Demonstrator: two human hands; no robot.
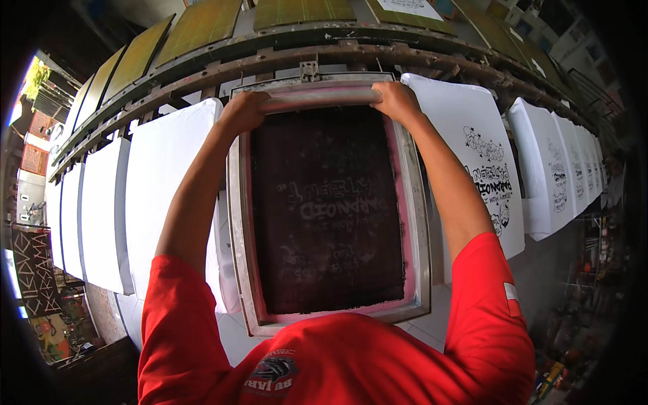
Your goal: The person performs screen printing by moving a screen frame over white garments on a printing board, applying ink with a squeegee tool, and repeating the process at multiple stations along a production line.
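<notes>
In front of me lies a screen printing frame [417,223] with metal sides and a pink-edged mesh. Black ink [324,270] covers most of the mesh, and a faint lettered design shows through it. Across the far end rests a squeegee [320,100] with a long pale handle. My left hand [244,111] is closed around its left end, and my right hand [397,102] grips its right end. Whatever blade it has is hidden below the handle. A metal hinge clamp [310,70] sits at the frame's far edge.
White shirts on boards stand in a row: a plain one [169,182] to the left, a black-printed one [466,121] to the right, several more beyond each. Behind the frame runs a dark metal rail [270,61], with greenish boards [304,12] past it.
</notes>
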